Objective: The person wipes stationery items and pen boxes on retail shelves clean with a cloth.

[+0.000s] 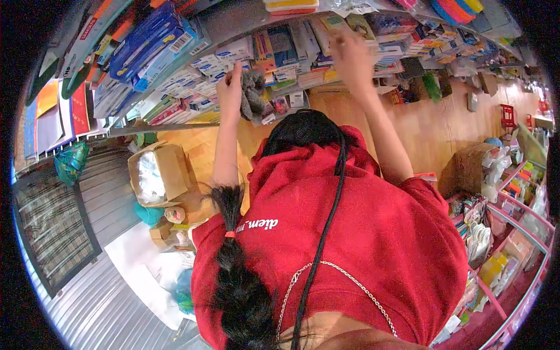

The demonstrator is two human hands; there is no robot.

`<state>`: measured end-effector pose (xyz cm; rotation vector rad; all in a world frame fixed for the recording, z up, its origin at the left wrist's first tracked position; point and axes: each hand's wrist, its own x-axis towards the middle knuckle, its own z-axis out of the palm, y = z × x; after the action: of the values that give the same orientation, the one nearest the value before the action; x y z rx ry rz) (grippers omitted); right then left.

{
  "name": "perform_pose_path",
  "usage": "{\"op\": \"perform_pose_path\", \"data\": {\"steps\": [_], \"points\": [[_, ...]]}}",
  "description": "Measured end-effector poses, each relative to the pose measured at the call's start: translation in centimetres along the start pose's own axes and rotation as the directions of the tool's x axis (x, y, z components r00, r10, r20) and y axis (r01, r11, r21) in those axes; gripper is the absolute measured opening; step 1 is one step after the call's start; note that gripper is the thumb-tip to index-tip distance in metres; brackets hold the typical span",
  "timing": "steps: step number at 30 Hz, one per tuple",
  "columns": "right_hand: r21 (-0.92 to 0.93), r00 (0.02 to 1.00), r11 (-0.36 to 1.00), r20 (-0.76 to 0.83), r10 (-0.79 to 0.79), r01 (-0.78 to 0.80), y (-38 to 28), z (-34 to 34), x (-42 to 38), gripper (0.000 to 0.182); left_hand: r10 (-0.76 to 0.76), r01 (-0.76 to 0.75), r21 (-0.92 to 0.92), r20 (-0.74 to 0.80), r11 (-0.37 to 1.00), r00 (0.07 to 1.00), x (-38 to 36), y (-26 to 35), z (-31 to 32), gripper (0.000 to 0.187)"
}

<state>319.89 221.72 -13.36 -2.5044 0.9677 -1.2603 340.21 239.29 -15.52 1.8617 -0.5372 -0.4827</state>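
Note:
My left hand [229,90] is closed on a crumpled grey cloth [252,93], held in front of a shelf of small boxes. Beside that hand are stacked white-and-blue boxes [209,69]. To the right, my right hand [353,58] is stretched out over the shelf goods, close to upright packs and booklets [315,44]. Motion smears its fingers, so whether they grip anything cannot be made out. An orange-and-brown box [264,51] stands on the shelf between both hands.
Above runs the edge of a grey shelf [233,36] with blue boxes [153,49] at its left. An opened cardboard box [160,175] sits on the wooden floor at left. Pink-framed racks of goods [507,216] are on the right. A black cord [326,233] hangs over the red top.

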Motion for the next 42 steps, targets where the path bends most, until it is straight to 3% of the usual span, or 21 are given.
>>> {"op": "perform_pose_path", "data": {"steps": [2, 3, 4, 6, 7, 10, 11, 13, 16, 19, 22, 25, 27, 29, 31, 33, 34, 36, 38, 42], "points": [[0.122, 0.96, 0.986, 0.267, 0.08, -0.116, -2.9, 2.5, -0.5, 0.025, -0.053, 0.053, -0.025, 0.003, 0.998, 0.999, -0.8, -0.3, -0.2, 0.044], [0.063, 0.908, 0.985, 0.4, 0.124, -0.162, -3.6, 4.7, -0.6, 0.027, -0.026, 0.032, -0.157, 0.04, 0.987, 0.999, -0.6, -1.3, -0.1, 0.037], [-0.002, 0.835, 0.98, 0.524, 0.169, -0.197, -3.4, 7.4, -0.8, 0.028, 0.053, -0.052, -0.121, 0.003, 0.991, 0.999, -0.7, -1.3, -0.2, 0.035], [0.042, 0.863, 0.999, 0.504, -0.024, 0.004, -0.1, 15.9, -2.8, 0.031, 0.215, -0.218, -0.041, -0.063, 0.975, 0.975, -1.0, -0.9, -0.2, 0.031], [0.062, 0.864, 0.992, 0.488, -0.123, 0.107, 0.5, 18.4, -3.1, 0.032, 0.14, -0.14, 0.031, 0.009, 0.99, 0.99, -1.8, 0.4, -0.8, 0.028], [0.187, 0.812, 0.952, 0.499, -0.304, 0.242, -2.3, 16.6, -1.5, 0.033, 0.538, -0.495, 0.465, 0.047, 0.734, 0.841, -2.3, 1.7, -0.7, 0.034], [0.191, 0.842, 0.967, 0.482, -0.243, 0.17, -2.0, 17.6, -1.8, 0.032, 0.535, -0.498, 0.602, 0.136, 0.624, 0.834, -2.0, 1.8, -0.7, 0.044], [0.197, 0.886, 0.98, 0.451, -0.108, 0.02, -0.8, 20.1, -3.0, 0.031, 0.467, -0.447, 0.694, 0.178, 0.564, 0.866, -1.3, 1.7, -0.4, 0.049], [0.155, 0.851, 0.919, 0.346, -0.394, 0.362, 0.2, 20.1, -3.8, 0.031, 0.411, -0.383, 0.781, 0.18, 0.492, 0.894, -0.2, 1.6, 0.0, 0.056], [0.006, 0.789, 0.86, 0.395, -0.471, 0.511, 0.5, 19.9, -3.6, 0.031, 0.39, -0.351, 0.816, 0.17, 0.459, 0.905, -0.1, 2.1, -0.1, 0.057], [0.013, 0.767, 0.906, 0.528, -0.365, 0.422, -0.7, 15.7, -2.6, 0.029, 0.385, -0.344, 0.818, 0.166, 0.46, 0.908, -0.2, 2.6, -0.3, 0.057], [0.131, 0.804, 0.978, 0.593, 0.052, -0.159, -2.5, 10.0, -1.4, 0.027, 0.398, -0.357, 0.8, 0.163, 0.482, 0.903, -0.3, 2.7, -0.3, 0.057], [0.076, 0.793, 0.969, 0.593, 0.144, -0.233, -3.3, 5.2, -1.2, 0.028, 0.403, -0.363, 0.788, 0.161, 0.498, 0.901, -0.1, 2.5, -0.3, 0.056], [0.181, 0.805, 0.929, 0.569, 0.168, -0.322, -2.7, 1.1, -1.5, 0.028, 0.397, -0.361, 0.778, 0.158, 0.513, 0.904, 0.1, 2.2, -0.3, 0.056], [0.279, 0.852, 0.885, 0.482, 0.206, -0.372, -0.6, -1.3, -1.8, 0.033, 0.373, -0.349, 0.782, 0.162, 0.516, 0.914, 0.3, 1.9, -0.4, 0.056], [0.085, 0.811, 0.912, 0.497, 0.31, -0.401, 1.7, -3.7, -1.6, 0.031, 0.364, -0.346, 0.776, 0.162, 0.528, 0.917, 0.3, 1.9, -0.3, 0.055], [0.126, 0.846, 0.905, 0.426, 0.32, -0.406, 2.7, -4.1, -1.2, 0.033, 0.368, -0.349, 0.767, 0.158, 0.539, 0.916, 0.1, 2.2, -0.3, 0.054], [0.057, 0.818, 0.885, 0.411, 0.402, -0.463, 3.9, -5.2, 0.1, 0.026, 0.369, -0.348, 0.753, 0.15, 0.558, 0.917, 0.0, 2.5, -0.2, 0.054], [0.034, 0.842, 0.907, 0.389, 0.374, -0.419, 7.2, -3.6, 0.3, 0.026, 0.362, -0.334, 0.745, 0.133, 0.577, 0.922, 0.0, 2.5, -0.2, 0.053], [-0.091, 0.879, 0.932, 0.309, 0.362, -0.352, 7.6, -2.1, 1.4, 0.029, 0.296, -0.287, 0.761, 0.131, 0.581, 0.946, 0.0, 2.7, -0.2, 0.053]]}}
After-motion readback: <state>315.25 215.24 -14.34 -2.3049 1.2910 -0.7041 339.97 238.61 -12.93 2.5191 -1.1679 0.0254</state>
